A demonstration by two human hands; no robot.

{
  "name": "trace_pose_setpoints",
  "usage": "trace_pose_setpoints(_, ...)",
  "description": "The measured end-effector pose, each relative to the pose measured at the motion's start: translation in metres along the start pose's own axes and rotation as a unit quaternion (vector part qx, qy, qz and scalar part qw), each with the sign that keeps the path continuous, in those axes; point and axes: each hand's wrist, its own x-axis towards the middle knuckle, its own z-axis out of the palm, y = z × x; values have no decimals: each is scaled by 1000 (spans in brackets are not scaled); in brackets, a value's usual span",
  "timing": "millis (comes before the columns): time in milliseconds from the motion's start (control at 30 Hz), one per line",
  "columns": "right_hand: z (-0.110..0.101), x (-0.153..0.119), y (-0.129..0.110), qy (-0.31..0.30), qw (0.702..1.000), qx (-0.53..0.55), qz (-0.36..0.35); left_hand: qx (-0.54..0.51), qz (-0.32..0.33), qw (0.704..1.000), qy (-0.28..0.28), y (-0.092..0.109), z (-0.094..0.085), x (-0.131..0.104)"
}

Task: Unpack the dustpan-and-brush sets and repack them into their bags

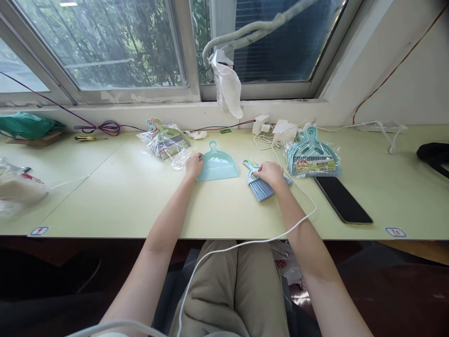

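Table: front edge runs straight across, just past your knees, with your forearms over it. Both hands work well back from it, and a strip of tabletop lies between them and the edge. Window wall bounds the back. Watch the white cable: loops past the brush, then crosses your right forearm and lap.

Dustpan is mid-table, ahead of you: handle toward the window, straight lip toward you, long axis left-right along the lip. Your left hand is at its left rim, fingers curled; can't tell if they clamp it or only touch.

Brush is just right of the dustpan, apart from it. Handle points away and left, bristles toward you; bristle row runs roughly left-right, partly under your hand. Your right hand grips it near the handle base.

Clear bag, back left: colored dustpans stacked inside. Clear pack, right: blue dustpan and dark-bristled brush, label across. Phone lies just in front of that pack. Far-left plastic bag: pale contents, can't identify.
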Motion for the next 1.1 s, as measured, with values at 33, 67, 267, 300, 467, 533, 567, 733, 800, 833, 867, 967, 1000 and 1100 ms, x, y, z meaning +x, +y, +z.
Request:
trace_pose_setpoints(33,0,0,0,0,1000,3,0,-7,-2,1000,2,0,0,0)
trace_pose_setpoints(67,0,0,0,4,1000,8,1,-15,-2,1000,4,0,0,0)
trace_pose_setpoints(267,-15,-2,5,85,992,88,23,-85,-35,995,37,5,-4,1)
trace_pose_setpoints(300,-18,-3,4,93,990,103,18,-103,-46,993,39,8,-5,1)
trace_pose_setpoints(467,-24,-15,-16,80,985,145,-39,-247,-55,967,-24,30,1,-7)
trace_pose_setpoints(533,-21,-20,-28,65,987,135,-64,-318,-49,945,-59,43,9,-16)
trace_pose_setpoints(567,-19,-23,-34,68,987,124,-71,-350,-40,933,-78,50,13,-21)
trace_pose_setpoints(733,-10,-27,-45,68,993,49,-86,-381,57,904,-183,74,28,-42)
trace_pose_setpoints(800,-8,-27,-42,53,993,46,-95,-386,72,892,-225,77,27,-47)
trace_pose_setpoints(833,-7,-26,-41,58,992,53,-98,-397,78,883,-238,78,26,-48)
trace_pose_setpoints(867,-7,-25,-39,72,990,64,-105,-410,84,874,-246,78,24,-48)
trace_pose_setpoints(967,-5,-23,-34,133,975,96,-149,-426,79,865,-254,77,19,-49)
trace_pose_setpoints(1000,-5,-22,-33,152,969,104,-162,-422,71,868,-251,77,19,-48)
trace_pose_setpoints(1100,-3,-19,-30,144,965,142,-166,-410,47,880,-236,76,22,-48)
